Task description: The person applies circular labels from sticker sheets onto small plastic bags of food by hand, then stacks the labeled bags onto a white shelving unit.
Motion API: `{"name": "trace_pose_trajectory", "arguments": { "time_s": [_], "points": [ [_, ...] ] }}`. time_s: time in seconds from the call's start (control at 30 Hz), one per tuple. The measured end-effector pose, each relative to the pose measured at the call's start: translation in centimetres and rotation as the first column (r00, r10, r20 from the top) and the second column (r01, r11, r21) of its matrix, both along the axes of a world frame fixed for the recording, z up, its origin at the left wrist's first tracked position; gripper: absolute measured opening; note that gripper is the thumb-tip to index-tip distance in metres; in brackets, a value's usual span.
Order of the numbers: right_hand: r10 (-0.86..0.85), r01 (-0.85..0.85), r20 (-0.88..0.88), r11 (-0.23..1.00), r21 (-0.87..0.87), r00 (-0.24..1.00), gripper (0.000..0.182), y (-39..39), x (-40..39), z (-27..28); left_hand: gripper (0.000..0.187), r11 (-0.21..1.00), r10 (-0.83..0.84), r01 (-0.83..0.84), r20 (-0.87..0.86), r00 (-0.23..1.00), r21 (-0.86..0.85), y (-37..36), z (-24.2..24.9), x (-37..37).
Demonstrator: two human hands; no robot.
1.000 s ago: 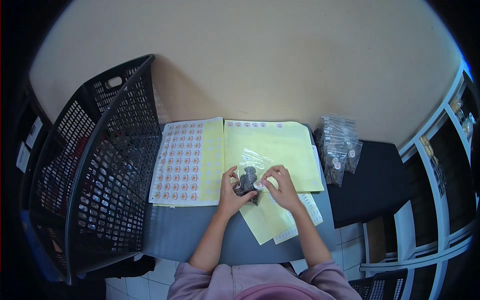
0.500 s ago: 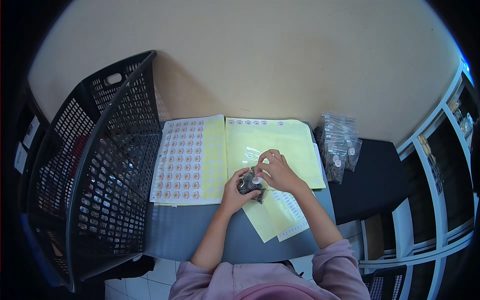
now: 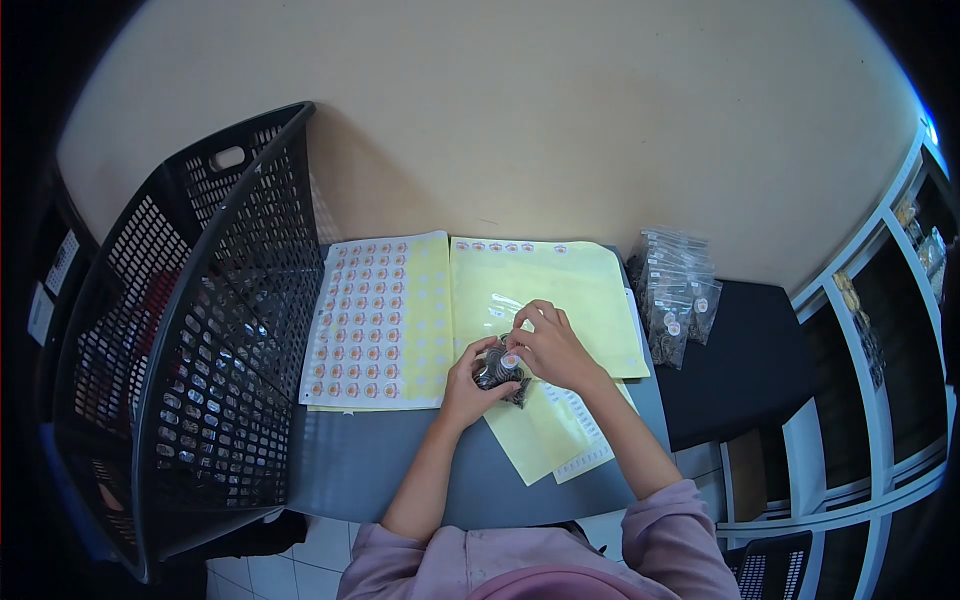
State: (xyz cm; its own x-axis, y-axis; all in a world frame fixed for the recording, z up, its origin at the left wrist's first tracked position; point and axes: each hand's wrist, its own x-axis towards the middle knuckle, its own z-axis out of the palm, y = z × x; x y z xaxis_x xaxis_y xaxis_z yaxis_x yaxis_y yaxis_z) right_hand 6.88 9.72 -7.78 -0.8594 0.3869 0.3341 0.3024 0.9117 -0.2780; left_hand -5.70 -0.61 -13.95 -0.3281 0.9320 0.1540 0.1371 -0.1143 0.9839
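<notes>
My left hand (image 3: pixel 468 393) is wrapped around a small clear plastic bag (image 3: pixel 491 377) full of dark pieces too small to name. A round white sticker (image 3: pixel 511 361) with an orange-pink print lies against the front of the bag. The fingers of my right hand (image 3: pixel 545 345) are pinched together at the sticker's upper edge. Under both hands rests a yellow backing sheet (image 3: pixel 570 290) with a few stickers along its top. To the left is a sheet of round stickers (image 3: pixel 350 330), its right-hand columns peeled to yellow.
A tall black plastic basket (image 3: pixel 215 330) stands on the left. Several filled, labelled bags (image 3: pixel 675 290) are piled at the right on a black surface (image 3: pixel 745 350). A smaller label sheet (image 3: pixel 585 450) lies near the front of the grey table (image 3: pixel 390 465). White shelves (image 3: pixel 860 370) curve along the right.
My right fingertips and the sticker have shifted very slightly left and down against the bag. My left hand keeps its hold on the bag.
</notes>
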Motion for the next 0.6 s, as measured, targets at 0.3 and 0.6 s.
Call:
{"name": "trace_pose_trajectory", "arguments": {
  "time_s": [0.3, 0.6],
  "points": [
    [-0.034, 0.037, -0.101, 0.999, 0.028, 0.994, 0.015, -1.0, 0.3, -0.5, 0.070, 0.996, 0.046, -0.044, -0.028, 0.999, 0.075, 0.0, 0.0, 0.0],
    [-0.269, 0.231, -0.332, 0.961, -0.150, 0.904, 0.038, -3.3, 0.5, -2.5, 0.074, 0.997, 0.053, -0.057, 0.073, 0.996, 0.051, -0.4, 0.7, 0.4]
  ]
}}
